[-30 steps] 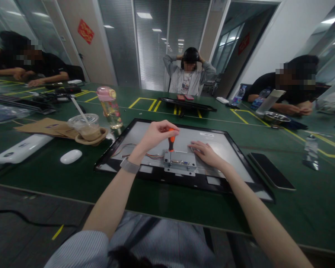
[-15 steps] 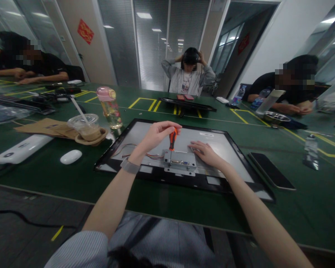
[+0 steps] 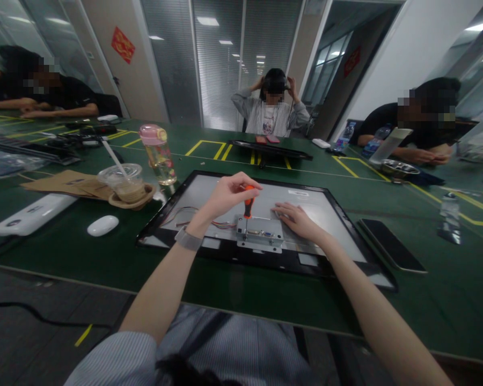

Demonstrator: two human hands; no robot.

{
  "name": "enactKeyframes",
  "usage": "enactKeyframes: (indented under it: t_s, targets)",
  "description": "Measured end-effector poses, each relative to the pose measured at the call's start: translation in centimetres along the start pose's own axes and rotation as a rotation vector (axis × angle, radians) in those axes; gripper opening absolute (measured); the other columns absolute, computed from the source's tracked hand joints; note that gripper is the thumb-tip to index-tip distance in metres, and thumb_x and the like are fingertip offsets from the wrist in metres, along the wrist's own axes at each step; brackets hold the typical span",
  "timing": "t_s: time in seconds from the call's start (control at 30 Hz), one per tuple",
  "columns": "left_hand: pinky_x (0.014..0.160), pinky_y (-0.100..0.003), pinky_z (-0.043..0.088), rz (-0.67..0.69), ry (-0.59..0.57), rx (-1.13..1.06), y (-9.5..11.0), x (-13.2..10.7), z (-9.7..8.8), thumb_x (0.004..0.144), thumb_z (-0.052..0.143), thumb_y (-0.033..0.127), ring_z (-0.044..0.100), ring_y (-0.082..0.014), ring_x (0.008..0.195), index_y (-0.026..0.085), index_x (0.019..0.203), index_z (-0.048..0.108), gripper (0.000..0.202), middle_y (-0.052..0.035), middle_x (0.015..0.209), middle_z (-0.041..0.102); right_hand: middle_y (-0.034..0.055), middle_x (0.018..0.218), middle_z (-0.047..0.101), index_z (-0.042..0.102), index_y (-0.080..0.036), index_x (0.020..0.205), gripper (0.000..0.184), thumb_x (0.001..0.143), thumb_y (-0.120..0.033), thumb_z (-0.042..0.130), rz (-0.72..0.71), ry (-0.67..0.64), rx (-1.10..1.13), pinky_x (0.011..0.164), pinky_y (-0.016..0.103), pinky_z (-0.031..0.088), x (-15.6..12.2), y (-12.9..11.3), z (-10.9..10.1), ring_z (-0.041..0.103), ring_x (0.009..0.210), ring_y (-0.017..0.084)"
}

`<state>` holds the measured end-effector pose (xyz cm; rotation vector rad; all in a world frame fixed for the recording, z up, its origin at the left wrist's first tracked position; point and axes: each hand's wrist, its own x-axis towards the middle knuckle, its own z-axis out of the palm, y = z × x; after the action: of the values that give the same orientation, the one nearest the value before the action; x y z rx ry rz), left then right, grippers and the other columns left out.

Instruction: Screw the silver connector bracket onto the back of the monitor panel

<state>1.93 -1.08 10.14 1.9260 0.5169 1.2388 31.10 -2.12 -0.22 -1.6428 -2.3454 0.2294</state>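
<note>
An orange and black screwdriver stands upright, its handle pinched near the top by the fingers of my left hand. Its shaft goes down to the left side of a small metal box with ports; the tip is too small to make out. That box sits on the back of a flat display panel with a black frame. My right hand lies with fingers spread on the panel, just right of the box. Thin coloured wires run from the box's left side.
A white mouse, an iced drink cup and a pink-lidded bottle stand left of the panel. A phone lies to its right. Across the green table, a person raises both hands to the head; other people sit at both sides.
The fingers of my left hand have shifted slightly on the screwdriver's handle, covering more of its upper part. My right hand stays in place on the panel.
</note>
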Motion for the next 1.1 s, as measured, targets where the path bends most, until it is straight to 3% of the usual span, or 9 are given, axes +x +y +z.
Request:
enactKeyframes:
  t_s: [0.23,0.37,0.53,0.77,0.93,1.1]
  targets:
    - [0.070,-0.029,0.054,0.025,0.043,0.040,-0.19,0.05,0.11,0.089,0.068,0.033,0.065,-0.0148,0.077,0.023,0.076,0.076,0.019,-0.0051,0.084,0.068,0.0075,0.156,0.053,0.062,-0.034,0.141,0.044,0.103,-0.029,0.042,-0.022,0.025,-0.010,0.112,0.071,0.034,0.02,0.06,0.08,0.043,0.146,0.036]
    - [0.068,-0.028,0.053,-0.023,0.052,-0.029,-0.30,0.15,0.07,0.087,0.070,0.031,0.063,-0.0136,0.075,0.021,0.090,0.076,0.013,-0.0040,0.085,0.069,0.0062,0.156,0.053,0.061,-0.035,0.141,0.044,0.103,-0.028,0.042,-0.019,0.023,0.000,0.113,0.072,0.033,0.05,0.03,0.06,0.043,0.146,0.036]
    - [0.074,-0.031,0.056,-0.054,-0.019,-0.126,-0.36,0.21,0.07,0.092,0.059,0.027,0.066,-0.0150,0.074,0.019,0.086,0.075,0.018,-0.0054,0.080,0.073,0.0076,0.158,0.051,0.061,-0.031,0.143,0.045,0.103,-0.028,0.040,-0.001,-0.001,0.009,0.114,0.072,0.031,0.00,-0.17,-0.16,0.040,0.148,0.037]
    - [0.074,-0.029,0.056,-0.018,0.023,-0.042,-0.07,0.07,0.13,0.085,0.072,0.030,0.069,-0.0158,0.082,0.021,0.084,0.078,0.011,-0.0069,0.094,0.075,0.0071,0.158,0.051,0.060,-0.032,0.143,0.044,0.103,-0.029,0.040,-0.006,0.006,0.009,0.114,0.072,0.031,-0.04,-0.12,-0.11,0.040,0.148,0.036]
    - [0.076,-0.031,0.057,-0.063,-0.036,-0.171,-0.31,0.10,0.12,0.089,0.067,0.027,0.070,-0.0162,0.082,0.019,0.095,0.076,0.014,-0.0075,0.091,0.077,0.0073,0.158,0.051,0.060,-0.032,0.143,0.044,0.104,-0.030,0.040,-0.003,0.002,-0.001,0.115,0.071,0.031,-0.01,-0.16,-0.13,0.040,0.148,0.036]
    - [0.078,-0.029,0.054,-0.026,-0.042,-0.149,-0.48,0.08,0.11,0.084,0.073,0.031,0.067,-0.0154,0.086,0.018,0.088,0.077,0.013,-0.0067,0.096,0.073,0.0072,0.158,0.051,0.060,-0.032,0.143,0.044,0.103,-0.028,0.041,-0.006,0.004,-0.009,0.114,0.071,0.031,0.00,-0.09,-0.08,0.040,0.148,0.036]
